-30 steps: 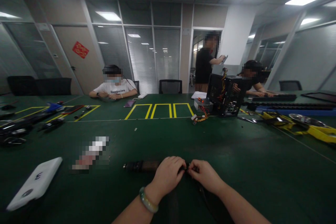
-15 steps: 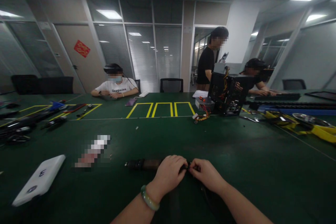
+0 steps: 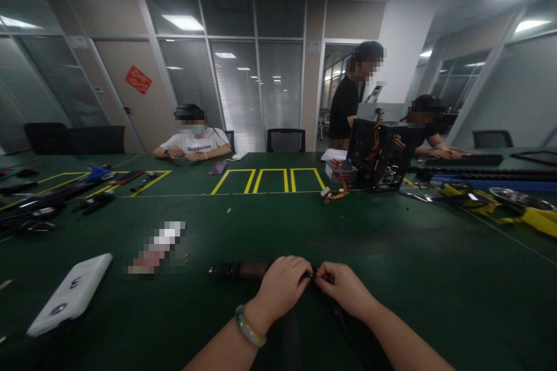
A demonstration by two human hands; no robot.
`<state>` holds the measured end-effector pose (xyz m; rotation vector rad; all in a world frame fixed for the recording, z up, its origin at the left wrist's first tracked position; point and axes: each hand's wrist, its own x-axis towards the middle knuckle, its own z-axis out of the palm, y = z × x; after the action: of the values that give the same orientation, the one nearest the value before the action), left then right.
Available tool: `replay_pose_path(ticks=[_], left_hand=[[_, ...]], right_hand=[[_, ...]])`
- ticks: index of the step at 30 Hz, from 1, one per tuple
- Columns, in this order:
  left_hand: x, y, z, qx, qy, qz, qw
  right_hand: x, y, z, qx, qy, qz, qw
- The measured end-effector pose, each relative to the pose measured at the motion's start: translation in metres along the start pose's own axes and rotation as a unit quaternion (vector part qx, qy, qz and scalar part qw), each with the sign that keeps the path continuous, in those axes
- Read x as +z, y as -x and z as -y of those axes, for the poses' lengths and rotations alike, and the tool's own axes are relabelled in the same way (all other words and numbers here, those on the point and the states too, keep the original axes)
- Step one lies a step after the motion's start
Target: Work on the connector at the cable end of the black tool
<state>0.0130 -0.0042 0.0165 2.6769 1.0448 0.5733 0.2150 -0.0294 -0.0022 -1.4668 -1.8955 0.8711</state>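
Keeping their earlier place, the left hand [image 3: 284, 285] grips a dark-brown cylindrical tool [image 3: 251, 271] and the right hand [image 3: 343, 287] pinches a small dark piece [image 3: 313, 275], while a black metal case [image 3: 361, 148] contains orange wires [image 3: 377, 136].

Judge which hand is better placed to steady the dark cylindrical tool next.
Probably the left hand: it lies over part of the dark cylindrical tool, while the right hand sits farther from the tool's exposed body.
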Motion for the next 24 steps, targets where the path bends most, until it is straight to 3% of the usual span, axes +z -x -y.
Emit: replay_pose_path(ticks=[24], left_hand=[[0.0004,0.0007,-0.0008,-0.005,0.013,-0.012,1.0]], right_hand=[[-0.0013,0.0005,0.0011,-0.005,0.006,-0.002,1.0]])
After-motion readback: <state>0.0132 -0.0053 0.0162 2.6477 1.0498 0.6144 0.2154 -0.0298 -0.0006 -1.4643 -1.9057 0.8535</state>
